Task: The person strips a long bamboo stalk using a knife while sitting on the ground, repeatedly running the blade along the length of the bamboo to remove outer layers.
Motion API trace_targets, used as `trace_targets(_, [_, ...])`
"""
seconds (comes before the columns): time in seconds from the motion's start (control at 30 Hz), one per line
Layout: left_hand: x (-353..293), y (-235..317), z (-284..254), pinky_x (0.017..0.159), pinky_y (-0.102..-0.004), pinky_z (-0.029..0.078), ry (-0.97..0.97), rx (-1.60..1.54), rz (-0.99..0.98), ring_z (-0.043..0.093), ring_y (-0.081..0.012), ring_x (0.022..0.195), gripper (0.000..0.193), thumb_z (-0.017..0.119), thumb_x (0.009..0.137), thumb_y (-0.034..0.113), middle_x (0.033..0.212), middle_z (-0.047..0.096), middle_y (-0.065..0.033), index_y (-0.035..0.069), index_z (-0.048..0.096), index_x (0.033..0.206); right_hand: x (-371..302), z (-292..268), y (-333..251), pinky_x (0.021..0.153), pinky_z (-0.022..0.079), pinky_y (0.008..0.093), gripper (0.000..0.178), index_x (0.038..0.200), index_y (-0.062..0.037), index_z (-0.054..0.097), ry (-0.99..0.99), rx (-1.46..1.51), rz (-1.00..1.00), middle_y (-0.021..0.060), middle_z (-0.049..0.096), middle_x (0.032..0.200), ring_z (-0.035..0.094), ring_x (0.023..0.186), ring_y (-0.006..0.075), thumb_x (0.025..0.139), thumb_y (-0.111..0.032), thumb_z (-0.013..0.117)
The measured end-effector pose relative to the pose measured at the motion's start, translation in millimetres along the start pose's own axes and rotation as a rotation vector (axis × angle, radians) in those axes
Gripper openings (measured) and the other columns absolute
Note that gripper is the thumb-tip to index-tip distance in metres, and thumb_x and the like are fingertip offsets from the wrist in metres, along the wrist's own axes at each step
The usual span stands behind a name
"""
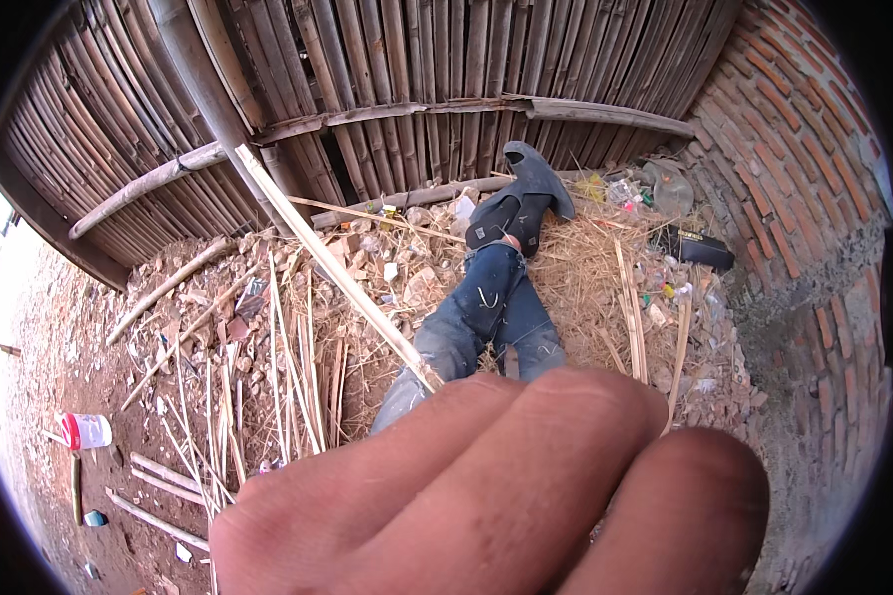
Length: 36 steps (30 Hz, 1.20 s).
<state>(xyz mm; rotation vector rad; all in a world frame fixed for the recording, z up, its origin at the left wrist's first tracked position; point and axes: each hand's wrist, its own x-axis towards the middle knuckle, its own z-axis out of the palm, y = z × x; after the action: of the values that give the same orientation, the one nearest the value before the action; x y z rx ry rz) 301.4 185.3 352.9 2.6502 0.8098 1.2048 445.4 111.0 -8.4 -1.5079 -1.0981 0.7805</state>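
Bamboo strip (332,258) slants from far left to near centre, visible down to the edge of one hand (486,486). Its fingers (600,402) are curled together, but I cannot tell whether they pinch the strip. Crossed jeans (476,302) lie beyond

A hand (506,486) looms beside a pale strip (333,262).

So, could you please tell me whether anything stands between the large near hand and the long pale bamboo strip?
Nothing visible does: the bamboo strip slants down to the upper edge of the near hand, with no object between them in this view. The hand hides what lies behind it, so contact can't be confirmed.
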Motion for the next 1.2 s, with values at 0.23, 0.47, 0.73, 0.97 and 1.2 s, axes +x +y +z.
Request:
trace_targets(0.23, [-31, -14, -17, 0.098, -0.0476, 0.055, -0.118, -0.220, -0.110, 0.070, -0.0351, 0.114, 0.037, 0.075, 0.083, 0.001, 0.122, 0.071, -0.0177, 0.003, 0.071, 0.119, 1, -5, 20, 0.053, 0.047, 0.0318, 0.022, 0.070, 0.0009, 0.070, 0.015, -0.060, 0.014, 0.0095, 0.076, 0.071, 0.065, 0.057, 0.0110, 0.082, -0.009, 0.086])
trace_targets(0.47, [-163, -152, 128, 0.118, -0.0529, 0.040, -0.464, 0.381, -0.025, 0.053, -0.0323, 0.139, 0.048, 0.072, 0.096, 0.040, 0.136, 0.066, -0.0118, 0.010, 0.067, 0.133, 37, -44, -15, 0.052, 0.045, 0.0320, 0.023, 0.067, 0.0003, 0.069, -0.156, -0.007, 0.063, 0.0078, 0.073, 0.064, 0.065, 0.056, 0.0125, 0.080, -0.009, 0.086])
trace_targets(0.73, [-254, -189, 139, 0.062, -0.0500, 0.056, -0.735, -0.115, -0.435, 0.071, -0.0410, 0.068, 0.032, 0.069, 0.101, 0.038, 0.074, 0.071, -0.0190, 0.008, 0.078, 0.096, 92, -39, -3, 0.066, 0.049, 0.0331, 0.026, 0.106, 0.0010, 0.071, -0.008, -0.064, -0.205, 0.0058, 0.070, 0.080, 0.062, 0.069, 0.0136, 0.089, -0.017, 0.079])
trace_targets(0.97, [-286, -149, 167, 0.064, -0.0513, 0.055, -0.417, -0.151, -0.856, 0.069, -0.0450, 0.067, 0.030, 0.071, 0.101, 0.028, 0.071, 0.068, -0.0246, 0.001, 0.074, 0.090, 70, -29, -40, 0.062, 0.053, 0.0332, 0.027, 0.114, -0.0010, 0.067, -0.131, 0.035, 0.010, 0.0106, 0.073, 0.084, 0.071, 0.067, 0.0172, 0.112, -0.025, 0.054])
trace_targets(1.2, [-289, -129, 187, 0.062, -0.0519, 0.054, -0.260, -0.086, -0.897, 0.069, -0.0457, 0.068, 0.028, 0.071, 0.101, 0.025, 0.074, 0.069, -0.0263, -0.001, 0.073, 0.090, -4, 20, -4, 0.062, 0.052, 0.0508, 0.041, 0.092, -0.0031, 0.062, -0.312, -0.407, -0.068, 0.0212, 0.068, 0.072, 0.067, 0.069, 0.0455, 0.109, -0.040, 0.058])
